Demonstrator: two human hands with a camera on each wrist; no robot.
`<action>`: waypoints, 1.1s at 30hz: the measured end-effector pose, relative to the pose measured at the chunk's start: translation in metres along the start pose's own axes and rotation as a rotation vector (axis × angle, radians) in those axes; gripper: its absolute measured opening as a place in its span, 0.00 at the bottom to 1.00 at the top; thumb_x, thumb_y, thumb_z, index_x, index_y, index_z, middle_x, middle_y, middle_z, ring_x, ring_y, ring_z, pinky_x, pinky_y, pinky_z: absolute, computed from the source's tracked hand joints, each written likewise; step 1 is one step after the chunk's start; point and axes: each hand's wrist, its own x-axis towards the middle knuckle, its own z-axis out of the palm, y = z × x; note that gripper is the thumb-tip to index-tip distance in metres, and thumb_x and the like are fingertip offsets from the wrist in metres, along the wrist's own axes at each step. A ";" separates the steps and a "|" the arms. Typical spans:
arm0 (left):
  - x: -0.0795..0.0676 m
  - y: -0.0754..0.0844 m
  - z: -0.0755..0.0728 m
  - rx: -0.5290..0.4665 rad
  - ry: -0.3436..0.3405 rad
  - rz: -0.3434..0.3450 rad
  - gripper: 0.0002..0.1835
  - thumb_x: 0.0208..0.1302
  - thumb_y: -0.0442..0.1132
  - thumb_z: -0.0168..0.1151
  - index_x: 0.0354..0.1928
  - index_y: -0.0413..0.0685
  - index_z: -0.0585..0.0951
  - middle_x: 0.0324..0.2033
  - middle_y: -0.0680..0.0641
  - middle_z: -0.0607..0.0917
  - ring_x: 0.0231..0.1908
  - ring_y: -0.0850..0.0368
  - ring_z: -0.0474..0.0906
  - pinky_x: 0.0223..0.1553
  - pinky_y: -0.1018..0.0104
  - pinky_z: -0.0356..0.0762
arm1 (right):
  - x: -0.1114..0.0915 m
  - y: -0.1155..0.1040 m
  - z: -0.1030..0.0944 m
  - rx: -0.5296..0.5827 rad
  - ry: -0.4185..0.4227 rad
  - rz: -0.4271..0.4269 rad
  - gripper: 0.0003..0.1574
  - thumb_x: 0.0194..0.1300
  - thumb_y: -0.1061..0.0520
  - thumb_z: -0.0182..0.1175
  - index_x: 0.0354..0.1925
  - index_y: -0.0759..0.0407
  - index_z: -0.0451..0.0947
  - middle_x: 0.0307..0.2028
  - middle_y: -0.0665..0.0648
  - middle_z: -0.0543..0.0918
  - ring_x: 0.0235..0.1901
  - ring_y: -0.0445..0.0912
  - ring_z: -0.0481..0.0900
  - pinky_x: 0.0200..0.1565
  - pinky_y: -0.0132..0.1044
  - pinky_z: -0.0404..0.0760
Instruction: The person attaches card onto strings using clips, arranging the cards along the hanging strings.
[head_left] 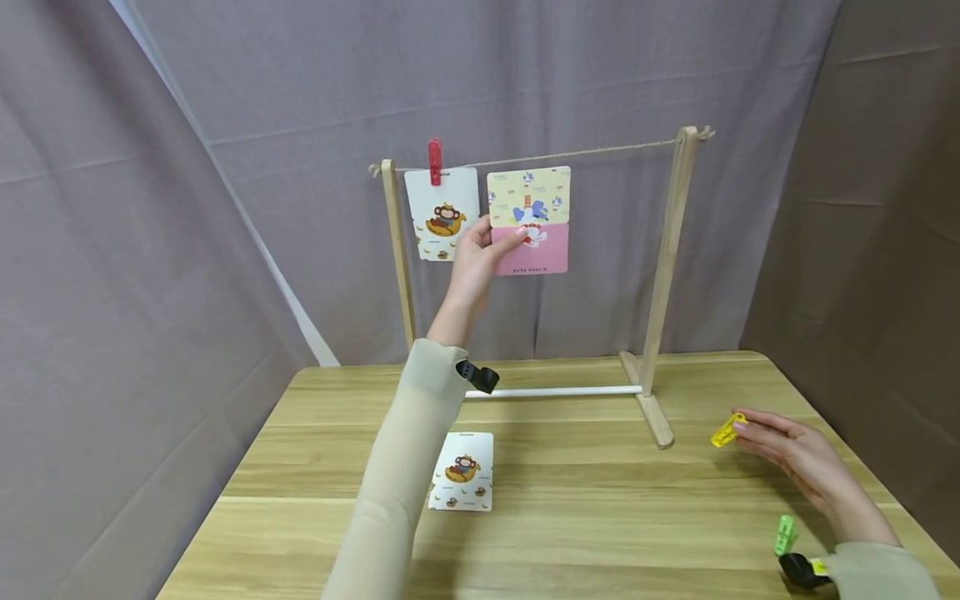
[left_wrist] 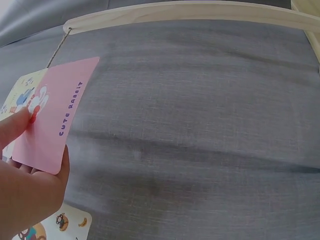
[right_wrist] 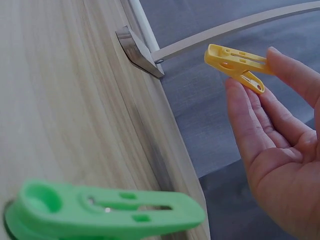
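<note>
My left hand [head_left: 474, 265] pinches a yellow and pink card [head_left: 532, 250] between thumb and fingers, up at the string [head_left: 600, 152] of a wooden stand. "CUTE RABBIT" is printed on the card's pink half [left_wrist: 57, 115] in the left wrist view. To its left a white monkey card [head_left: 442, 212] hangs from the string under a red clothespin [head_left: 435, 162]. My right hand [head_left: 798, 458] holds a yellow clothespin [head_left: 727, 430] by its handle ends, above the table's right side. In the right wrist view thumb and fingertips press the yellow clothespin [right_wrist: 237, 62] from both sides.
On the table lies another monkey card [head_left: 463, 471], partly behind my left sleeve. A green clothespin [head_left: 784, 535] lies near my right wrist, with a bit of yellow beside the wrist camera. The stand's right post [head_left: 667, 267] rises from a wooden foot [head_left: 654, 417]. Grey curtain hangs behind.
</note>
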 end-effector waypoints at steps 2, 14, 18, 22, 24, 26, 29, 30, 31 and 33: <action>0.004 0.001 0.002 -0.011 0.000 0.009 0.11 0.63 0.34 0.70 0.47 0.44 0.82 0.37 0.45 0.89 0.35 0.57 0.86 0.39 0.64 0.84 | -0.001 0.000 -0.001 -0.003 -0.003 -0.005 0.21 0.75 0.68 0.53 0.50 0.44 0.84 0.46 0.43 0.86 0.45 0.38 0.86 0.48 0.28 0.81; 0.018 0.005 0.003 -0.006 0.010 -0.011 0.13 0.64 0.34 0.70 0.49 0.42 0.82 0.39 0.44 0.89 0.36 0.56 0.86 0.39 0.65 0.84 | 0.000 0.001 -0.002 0.011 -0.011 -0.028 0.22 0.75 0.69 0.52 0.50 0.44 0.84 0.47 0.42 0.86 0.44 0.38 0.86 0.47 0.28 0.81; 0.020 0.005 0.002 -0.008 0.018 -0.024 0.14 0.64 0.34 0.70 0.51 0.43 0.82 0.40 0.44 0.89 0.37 0.56 0.86 0.39 0.66 0.83 | -0.001 0.001 -0.002 -0.011 -0.003 -0.024 0.22 0.75 0.68 0.52 0.50 0.43 0.84 0.47 0.41 0.86 0.44 0.38 0.86 0.47 0.27 0.81; 0.021 0.004 0.000 -0.002 0.028 -0.035 0.15 0.64 0.35 0.70 0.52 0.44 0.82 0.41 0.45 0.89 0.38 0.56 0.86 0.39 0.67 0.83 | -0.002 0.001 -0.001 -0.015 0.004 -0.024 0.21 0.75 0.67 0.53 0.49 0.44 0.84 0.47 0.41 0.86 0.44 0.38 0.86 0.47 0.27 0.81; 0.021 0.004 -0.001 0.000 0.029 -0.040 0.15 0.64 0.35 0.70 0.52 0.44 0.82 0.41 0.44 0.89 0.38 0.56 0.86 0.39 0.67 0.82 | -0.002 0.001 -0.002 -0.013 0.005 -0.025 0.20 0.75 0.67 0.54 0.49 0.44 0.84 0.47 0.41 0.86 0.44 0.38 0.86 0.47 0.27 0.81; 0.022 0.004 -0.001 0.000 0.029 -0.045 0.15 0.64 0.35 0.70 0.52 0.44 0.82 0.41 0.44 0.89 0.39 0.55 0.86 0.40 0.67 0.83 | -0.002 0.001 -0.002 -0.008 0.012 -0.023 0.20 0.75 0.67 0.54 0.49 0.45 0.85 0.47 0.41 0.86 0.44 0.38 0.86 0.47 0.27 0.81; 0.022 0.003 -0.001 -0.005 0.030 -0.051 0.15 0.64 0.35 0.70 0.52 0.44 0.83 0.42 0.44 0.89 0.39 0.56 0.86 0.39 0.67 0.82 | -0.002 0.001 -0.002 -0.015 0.010 -0.024 0.20 0.75 0.67 0.54 0.49 0.45 0.84 0.47 0.42 0.86 0.44 0.38 0.86 0.47 0.28 0.81; 0.022 0.003 -0.001 -0.006 0.032 -0.052 0.15 0.64 0.35 0.70 0.52 0.44 0.83 0.41 0.45 0.89 0.39 0.56 0.86 0.39 0.67 0.82 | -0.001 0.002 -0.002 -0.015 0.009 -0.024 0.20 0.75 0.67 0.54 0.49 0.45 0.84 0.47 0.42 0.86 0.44 0.38 0.86 0.47 0.28 0.81; 0.023 0.002 -0.001 -0.007 0.032 -0.050 0.15 0.64 0.35 0.70 0.52 0.44 0.83 0.41 0.45 0.89 0.39 0.56 0.86 0.39 0.67 0.82 | -0.001 0.002 -0.001 -0.014 0.007 -0.026 0.20 0.75 0.67 0.54 0.49 0.45 0.84 0.47 0.42 0.86 0.44 0.38 0.86 0.47 0.28 0.82; 0.023 0.002 -0.001 -0.012 0.031 -0.048 0.15 0.64 0.35 0.70 0.52 0.43 0.83 0.41 0.44 0.89 0.38 0.57 0.86 0.39 0.67 0.82 | -0.001 0.003 -0.001 -0.010 0.004 -0.032 0.21 0.75 0.68 0.53 0.49 0.45 0.84 0.47 0.43 0.86 0.45 0.38 0.86 0.47 0.28 0.82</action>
